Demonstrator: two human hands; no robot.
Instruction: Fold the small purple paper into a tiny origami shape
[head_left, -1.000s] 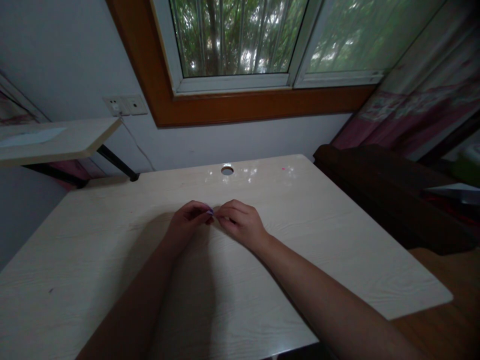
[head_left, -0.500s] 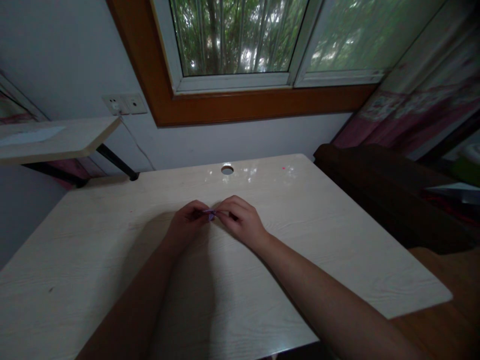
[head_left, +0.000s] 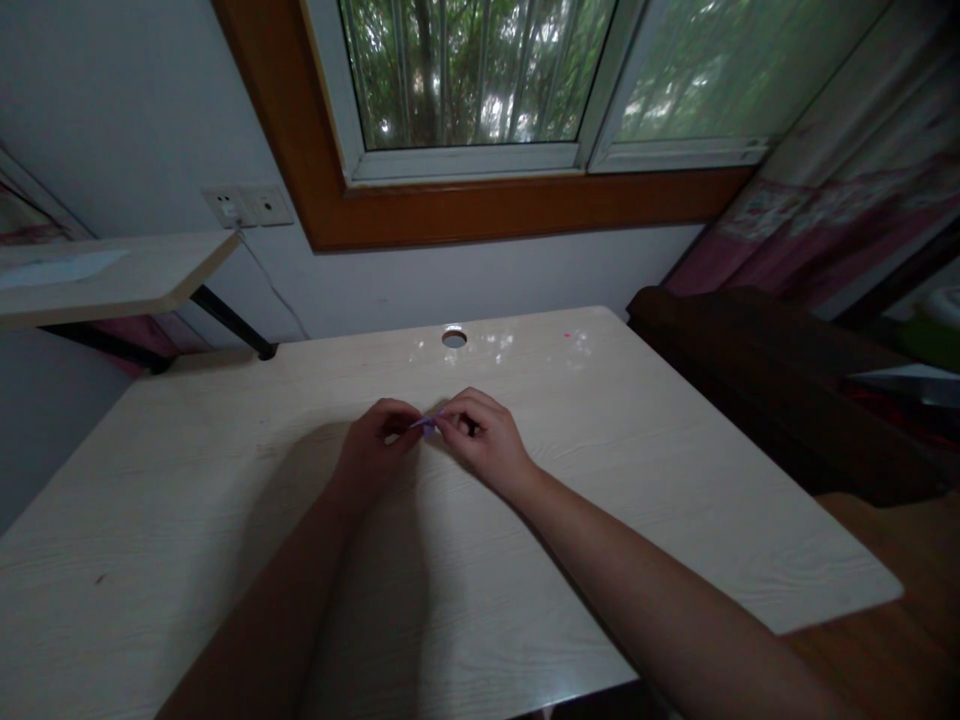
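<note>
Both my hands meet over the middle of a pale wooden desk point(head_left: 225, 520). My left hand point(head_left: 375, 450) and my right hand point(head_left: 484, 440) each pinch a tiny purple piece point(head_left: 427, 426) between their fingertips. The piece is mostly hidden by the fingers, and I cannot make out what it is. Both hands rest low, on or just above the desk top.
A round cable hole point(head_left: 454, 338) sits near the desk's far edge, under a window point(head_left: 465, 90). A small raised shelf point(head_left: 112, 275) stands at the left, with wall sockets point(head_left: 247, 207) behind it. Dark furniture point(head_left: 750, 370) and a curtain point(head_left: 847, 190) lie to the right.
The hands have shifted slightly away from me, and the fingers have worked the purple piece, which shows a little more between the fingertips now.
</note>
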